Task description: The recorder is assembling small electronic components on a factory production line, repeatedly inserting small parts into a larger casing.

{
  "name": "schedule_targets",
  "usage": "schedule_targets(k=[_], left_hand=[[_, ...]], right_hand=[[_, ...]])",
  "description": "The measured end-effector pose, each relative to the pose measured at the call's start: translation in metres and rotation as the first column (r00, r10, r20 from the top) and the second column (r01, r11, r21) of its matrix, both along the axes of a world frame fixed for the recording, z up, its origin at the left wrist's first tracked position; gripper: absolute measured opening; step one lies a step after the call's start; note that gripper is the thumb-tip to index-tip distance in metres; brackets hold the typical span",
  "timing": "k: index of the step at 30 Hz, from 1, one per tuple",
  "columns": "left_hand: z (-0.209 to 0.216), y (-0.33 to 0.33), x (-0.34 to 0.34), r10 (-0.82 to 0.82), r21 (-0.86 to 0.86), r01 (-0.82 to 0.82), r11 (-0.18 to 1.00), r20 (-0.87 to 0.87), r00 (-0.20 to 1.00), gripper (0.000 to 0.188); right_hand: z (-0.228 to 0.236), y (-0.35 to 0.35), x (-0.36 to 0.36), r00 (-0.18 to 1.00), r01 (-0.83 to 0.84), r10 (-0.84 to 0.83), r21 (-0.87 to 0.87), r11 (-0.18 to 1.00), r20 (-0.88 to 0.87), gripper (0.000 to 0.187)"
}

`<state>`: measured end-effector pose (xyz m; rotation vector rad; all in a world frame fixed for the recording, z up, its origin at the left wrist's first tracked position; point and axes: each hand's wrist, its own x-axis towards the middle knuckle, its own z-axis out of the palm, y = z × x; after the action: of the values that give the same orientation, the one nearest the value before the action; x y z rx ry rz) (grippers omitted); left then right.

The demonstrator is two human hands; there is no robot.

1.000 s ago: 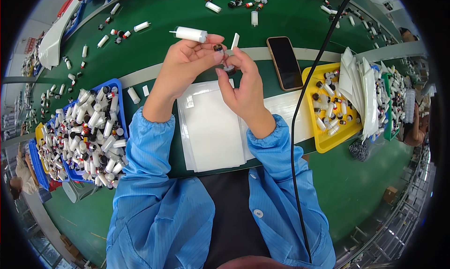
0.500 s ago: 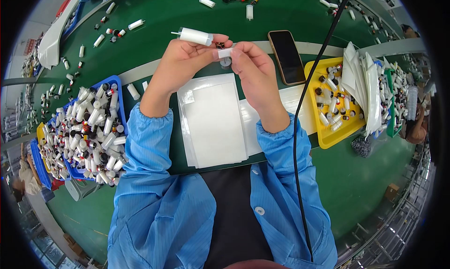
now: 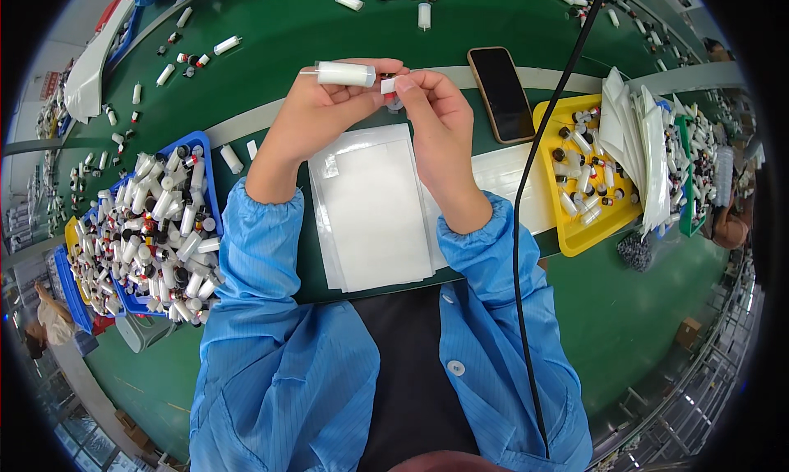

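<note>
My left hand (image 3: 316, 114) is closed around a white cylinder (image 3: 347, 74) with a clear end and a thin stem. Its thumb and fingertips also hold a small dark-and-red piece with a round greyish end (image 3: 394, 104), mostly hidden by fingers. Thumb and forefinger of my right hand (image 3: 440, 114) pinch a small white slip (image 3: 389, 85) against that piece. Below both hands lies a clear plastic sleeve with white sheets (image 3: 378, 217). A loose white cylinder (image 3: 232, 159) and a second white slip (image 3: 252, 149) rest near my left wrist.
A heaped blue tray (image 3: 215, 184) of white cylinders stands left. To the right are a phone (image 3: 501, 94), a yellow tray (image 3: 575, 243) with small parts, and white bags (image 3: 620, 118). A black cable (image 3: 526, 307) hangs across the view. More cylinders lie on the green belt (image 3: 288, 28).
My right hand has shifted slightly left, and its fingers have moved over the white slip. The cylinder in my left hand has turned nearer to level. Parts on the belt have drifted left.
</note>
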<state>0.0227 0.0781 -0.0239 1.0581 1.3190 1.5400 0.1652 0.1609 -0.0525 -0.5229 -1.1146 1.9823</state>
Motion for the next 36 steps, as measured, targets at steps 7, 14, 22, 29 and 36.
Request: schedule_targets(k=[7, 14, 22, 29, 36], left_hand=[[0.005, 0.0, -0.001, -0.033, -0.084, 0.036, 0.996, 0.036, 0.999, 0.035], [0.002, -0.009, -0.01, -0.1, -0.006, 0.1, 0.995, 0.013, 0.995, 0.036], [-0.007, -0.056, -0.144, 0.53, 0.077, -0.623, 0.779, -0.613, 0.587, 0.041], [-0.03, -0.008, -0.161, 0.385, 0.178, -0.636, 0.751, -0.9, 0.203, 0.044], [-0.079, 0.092, -0.172, 0.135, 0.054, -0.549, 0.834, -0.985, 0.107, 0.035]], right_hand=[[-0.004, -0.001, 0.001, 0.998, 0.061, -0.063, 0.085, 0.995, 0.019, 0.019], [-0.013, 0.015, 0.0, 0.872, -0.482, 0.419, -0.298, 0.824, -0.253, 0.021], [-0.01, -0.049, 0.015, 0.857, -0.451, -0.199, 0.878, 0.159, 0.476, 0.023], [-0.02, -0.064, 0.011, 0.73, -0.64, -0.35, 0.767, -0.049, 0.586, 0.027], [-0.019, -0.064, 0.009, 0.727, -0.621, -0.372, 0.784, 0.001, 0.577, 0.037]])
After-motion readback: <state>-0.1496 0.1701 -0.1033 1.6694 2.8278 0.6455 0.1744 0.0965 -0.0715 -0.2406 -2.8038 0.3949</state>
